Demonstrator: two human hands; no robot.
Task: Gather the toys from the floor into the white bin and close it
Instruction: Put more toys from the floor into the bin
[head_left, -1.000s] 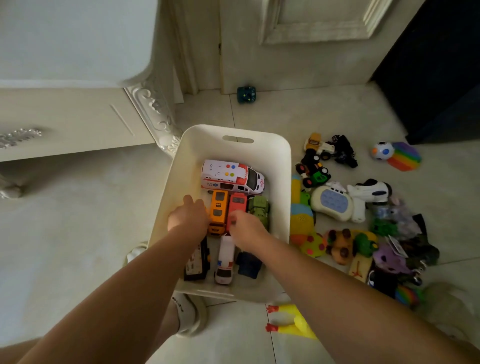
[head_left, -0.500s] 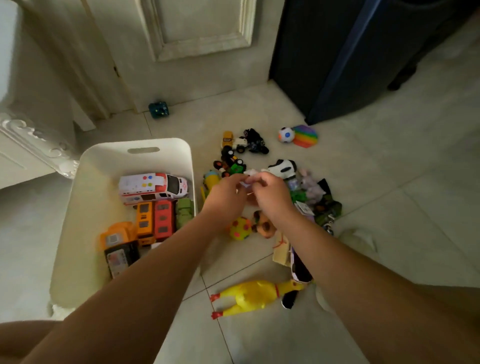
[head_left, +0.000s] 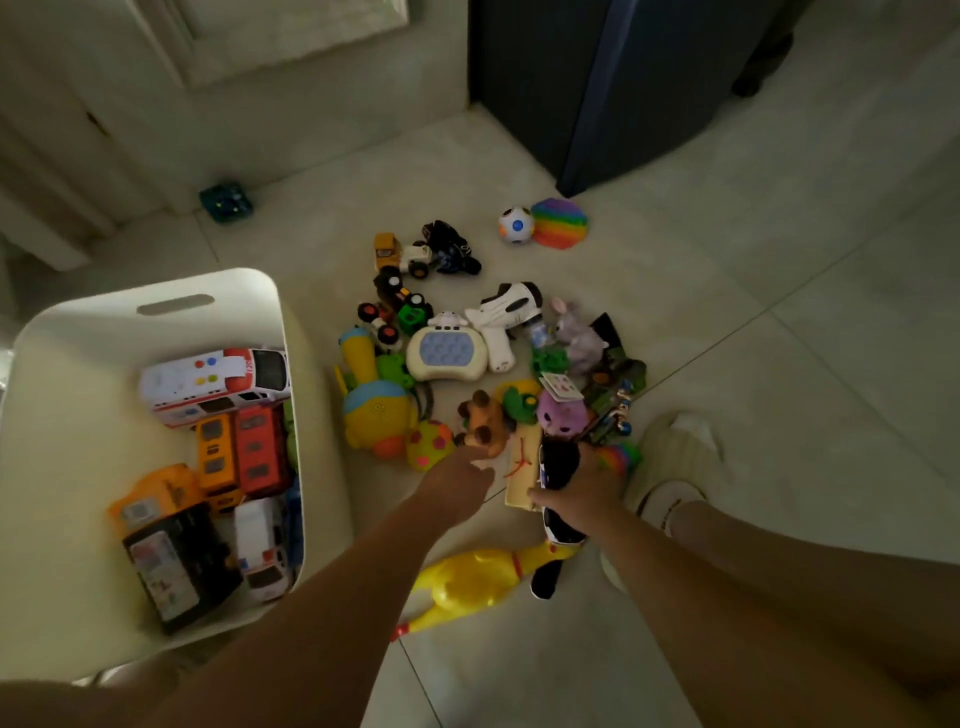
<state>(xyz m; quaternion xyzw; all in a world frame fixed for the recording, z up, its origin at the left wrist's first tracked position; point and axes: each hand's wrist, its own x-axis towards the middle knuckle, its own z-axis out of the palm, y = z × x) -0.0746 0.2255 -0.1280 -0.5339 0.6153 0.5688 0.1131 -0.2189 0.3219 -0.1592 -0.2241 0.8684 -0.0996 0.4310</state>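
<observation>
Bottom of the frame is just two bare forearms reaching out over a pale, glossy tiled floor (head_left: 779, 322) with thin grout lines. A squishy-looking yellow rubber chicken (head_left: 467, 582) lies between them at lower centre. The right hand (head_left: 582, 488) is curled round a black-and-white toy (head_left: 558, 462), fingers wrapped over it; the left hand (head_left: 457, 475) is open with fingers stretched, tips at a brown plush (head_left: 483, 421), not gripping anything. At left sits the white bin (head_left: 62, 415), smooth plastic with rounded corners and a slot handle, lid off, boxy toy vehicles (head_left: 228, 415) inside. Past the hands the toy pile (head_left: 467, 353) is spread mid-frame, hard plastic and soft bits mixed. Further up there's a spotted ball (head_left: 515, 226) touching a rainbow bubble pad (head_left: 561, 223), then a dark cabinet (head_left: 597, 78) and a cream panelled door (head_left: 291, 47).
</observation>
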